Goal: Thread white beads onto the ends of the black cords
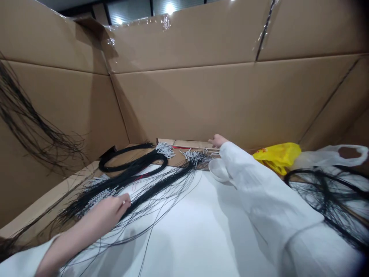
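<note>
My left hand point(117, 206) is closed at the edge of a long bundle of thin black wires point(155, 188); its curled fingertips hide whatever they pinch. Grey-white beaded ends point(196, 157) fan out at the far end of this bundle. At the back, close to the cardboard wall, my right hand point(218, 141) is stretched out with its fingers drawn together. What lies between those fingertips is too small to make out. Below the right sleeve sits a white bowl-shaped scoop point(219, 170), partly covered by the sleeve.
Tall cardboard walls point(184, 100) surround the white work surface point(190, 227). More black wire bundles point(127, 167) lie at left, and loose strands point(31, 111) hang on the left wall. A yellow plastic bag point(281, 156), a clear bag point(319, 157) and coiled black wire point(325, 184) are at right.
</note>
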`<control>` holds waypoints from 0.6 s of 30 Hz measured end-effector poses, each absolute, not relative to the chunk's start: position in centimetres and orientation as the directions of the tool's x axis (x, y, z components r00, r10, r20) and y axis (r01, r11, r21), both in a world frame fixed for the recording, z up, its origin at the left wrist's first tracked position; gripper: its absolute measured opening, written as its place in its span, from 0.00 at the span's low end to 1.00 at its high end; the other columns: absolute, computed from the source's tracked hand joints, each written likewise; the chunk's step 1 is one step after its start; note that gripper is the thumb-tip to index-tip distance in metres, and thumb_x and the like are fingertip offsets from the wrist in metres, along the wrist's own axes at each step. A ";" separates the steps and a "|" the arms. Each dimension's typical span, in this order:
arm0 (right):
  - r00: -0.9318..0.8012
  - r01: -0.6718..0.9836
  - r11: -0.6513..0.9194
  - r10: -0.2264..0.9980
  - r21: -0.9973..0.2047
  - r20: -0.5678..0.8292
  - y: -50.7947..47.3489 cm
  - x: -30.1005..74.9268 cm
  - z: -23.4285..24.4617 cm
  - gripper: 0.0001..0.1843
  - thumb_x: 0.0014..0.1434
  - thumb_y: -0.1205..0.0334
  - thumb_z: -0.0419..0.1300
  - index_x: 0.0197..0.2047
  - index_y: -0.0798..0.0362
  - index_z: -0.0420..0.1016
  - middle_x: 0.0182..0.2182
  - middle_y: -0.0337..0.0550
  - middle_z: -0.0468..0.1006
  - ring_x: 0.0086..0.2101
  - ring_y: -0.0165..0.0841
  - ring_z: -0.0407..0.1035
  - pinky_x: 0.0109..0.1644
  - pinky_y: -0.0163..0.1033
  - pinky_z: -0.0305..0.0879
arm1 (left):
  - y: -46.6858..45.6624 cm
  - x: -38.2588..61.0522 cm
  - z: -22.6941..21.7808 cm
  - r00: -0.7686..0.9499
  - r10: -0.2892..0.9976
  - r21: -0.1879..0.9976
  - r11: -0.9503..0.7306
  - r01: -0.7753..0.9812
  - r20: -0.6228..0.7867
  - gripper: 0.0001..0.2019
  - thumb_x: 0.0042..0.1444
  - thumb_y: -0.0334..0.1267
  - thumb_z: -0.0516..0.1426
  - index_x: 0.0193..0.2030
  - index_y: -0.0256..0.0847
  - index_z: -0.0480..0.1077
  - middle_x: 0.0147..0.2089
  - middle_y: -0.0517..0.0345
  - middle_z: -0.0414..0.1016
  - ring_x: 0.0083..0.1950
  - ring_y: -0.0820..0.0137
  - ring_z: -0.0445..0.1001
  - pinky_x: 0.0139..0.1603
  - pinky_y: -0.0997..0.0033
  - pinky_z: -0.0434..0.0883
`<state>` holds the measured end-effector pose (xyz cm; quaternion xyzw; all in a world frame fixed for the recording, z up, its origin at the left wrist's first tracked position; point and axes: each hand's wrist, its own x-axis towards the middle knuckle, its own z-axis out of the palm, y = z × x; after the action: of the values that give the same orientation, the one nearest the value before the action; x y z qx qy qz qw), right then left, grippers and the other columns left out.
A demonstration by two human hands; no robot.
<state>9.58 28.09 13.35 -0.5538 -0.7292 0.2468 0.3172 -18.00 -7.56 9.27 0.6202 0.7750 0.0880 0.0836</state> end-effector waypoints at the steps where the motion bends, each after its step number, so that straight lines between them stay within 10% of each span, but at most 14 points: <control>1: -0.217 0.680 0.284 0.958 -0.676 0.184 27.8 10.1 13.3 0.09 0.50 0.69 0.62 0.22 0.60 0.67 0.23 0.43 0.74 0.27 0.29 0.70 0.36 0.37 0.65 | -7.2 -18.2 8.3 -0.186 0.982 0.152 0.191 0.970 -0.047 0.13 0.55 0.39 0.46 0.29 0.42 0.69 0.26 0.53 0.73 0.30 0.63 0.71 0.33 0.66 0.64; 4: -0.326 0.710 0.389 0.920 -0.586 0.216 25.9 11.9 13.7 0.06 0.49 0.67 0.63 0.25 0.60 0.70 0.30 0.53 0.76 0.35 0.36 0.71 0.42 0.38 0.63 | -6.2 -18.0 8.5 -0.072 0.997 0.003 0.072 0.997 0.041 0.13 0.53 0.44 0.50 0.33 0.40 0.71 0.37 0.45 0.73 0.40 0.56 0.71 0.43 0.59 0.64; 8: -0.506 0.653 0.552 0.827 -0.519 0.243 19.9 13.6 13.3 0.07 0.55 0.62 0.58 0.34 0.57 0.73 0.35 0.49 0.77 0.36 0.34 0.70 0.42 0.36 0.62 | -2.1 -14.8 10.3 0.077 0.992 0.109 -0.088 0.990 0.103 0.28 0.52 0.57 0.49 0.54 0.42 0.63 0.56 0.44 0.65 0.55 0.55 0.64 0.52 0.60 0.61; 13: -0.745 0.561 0.694 0.661 -0.452 0.091 11.6 13.9 9.0 0.13 0.55 0.59 0.55 0.41 0.58 0.72 0.35 0.52 0.76 0.33 0.38 0.70 0.38 0.40 0.62 | 7.0 -8.7 6.4 -0.010 0.999 0.085 0.014 0.996 -0.050 0.54 0.41 0.59 0.58 0.63 0.17 0.42 0.65 0.22 0.41 0.67 0.44 0.40 0.60 0.56 0.50; 18: -0.663 0.543 0.528 0.747 -0.653 0.053 9.9 13.7 3.7 0.24 0.51 0.57 0.59 0.48 0.61 0.67 0.46 0.59 0.70 0.46 0.44 0.65 0.51 0.45 0.57 | 11.5 -6.5 2.8 -0.117 0.991 0.072 0.122 0.990 -0.067 0.56 0.39 0.59 0.58 0.62 0.14 0.43 0.57 0.16 0.57 0.58 0.38 0.59 0.51 0.50 0.60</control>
<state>13.66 9.87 3.74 -0.3758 -0.8583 0.3077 0.1656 -6.48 11.46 2.85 0.6627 0.7473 0.0050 0.0490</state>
